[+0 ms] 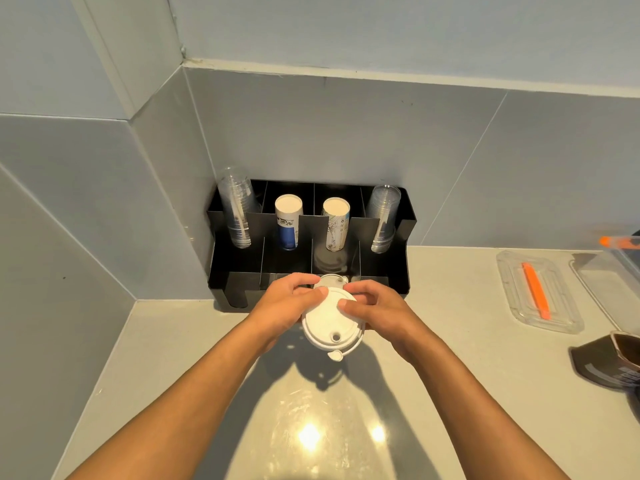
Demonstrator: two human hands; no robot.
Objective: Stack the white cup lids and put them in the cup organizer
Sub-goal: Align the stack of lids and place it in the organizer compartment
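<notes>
While both hands (332,306) clasp it, lid stack (330,323) sits between.

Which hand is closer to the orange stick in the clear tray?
The right hand. It holds the lids on the side toward the orange stick, though well apart from it. The left hand is on the lids' far side.

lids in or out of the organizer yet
Out. Both hands, left and right, hold the lids above the counter in front of the organizer.
</notes>
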